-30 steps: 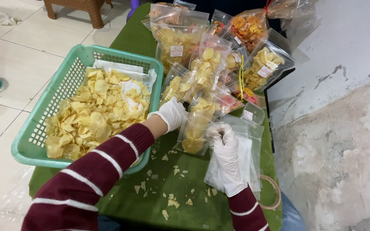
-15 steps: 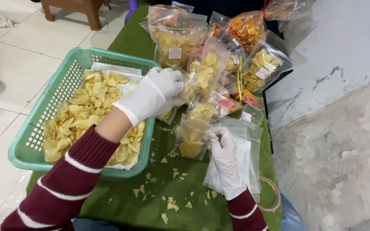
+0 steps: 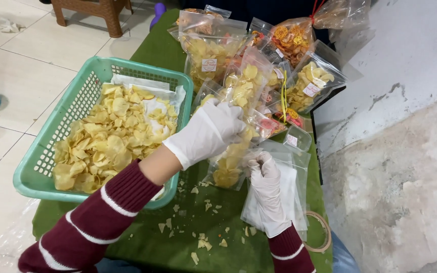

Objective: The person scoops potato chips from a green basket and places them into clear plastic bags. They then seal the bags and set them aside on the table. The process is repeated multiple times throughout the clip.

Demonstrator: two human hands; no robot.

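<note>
My left hand (image 3: 211, 131), in a white glove, reaches across the green basket's right edge. Its fingers curl down onto the mouth of a clear, part-filled bag of yellow chips (image 3: 226, 172); I cannot see whether chips are in its fingers. My gloved right hand (image 3: 269, 194) lies on a stack of empty clear bags (image 3: 297, 182), and its fingertips pinch the right edge of the part-filled bag. The green plastic basket (image 3: 36, 172), lined with white paper, holds a heap of yellow chips (image 3: 107, 136) to the left.
Several filled and labelled chip bags (image 3: 213, 55) stand at the back of the green-covered table (image 3: 153, 242). Chip crumbs (image 3: 201, 242) lie on the cloth. A tape roll (image 3: 322, 232) sits at the right edge. A rough wall (image 3: 405, 151) is close on the right, a wooden stool (image 3: 94, 12) behind.
My left hand rose from the bag toward the basket's edge, then came back down onto the bag's mouth. My right hand stayed on the empty bags.
</note>
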